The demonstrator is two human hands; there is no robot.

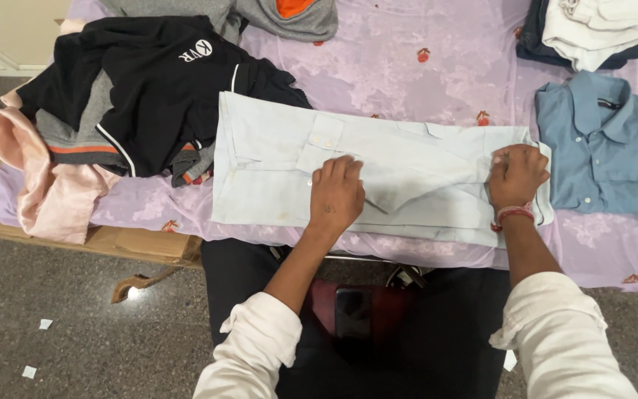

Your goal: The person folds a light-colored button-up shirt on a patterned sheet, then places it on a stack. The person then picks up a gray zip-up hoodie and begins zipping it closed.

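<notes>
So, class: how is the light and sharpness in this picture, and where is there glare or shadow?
Head view: soft, even light; pale shirt and both hands sharp; faint shadow under the left hand; small glare spot on the floor; edges slightly bowed.

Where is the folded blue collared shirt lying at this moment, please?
In the head view, the blue collared shirt lies at the far right of the lilac sheet, beside the right hand, below stacked folded clothes.

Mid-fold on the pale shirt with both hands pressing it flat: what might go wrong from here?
1. The left hand and right hand pin only the middle and collar end of the pale shirt; its free left end may shift or unfold.
2. The shirt's near edge lies close to the table's front edge, so it might slide off.
3. The dark pile touches the shirt's corner and could snag it.
</notes>
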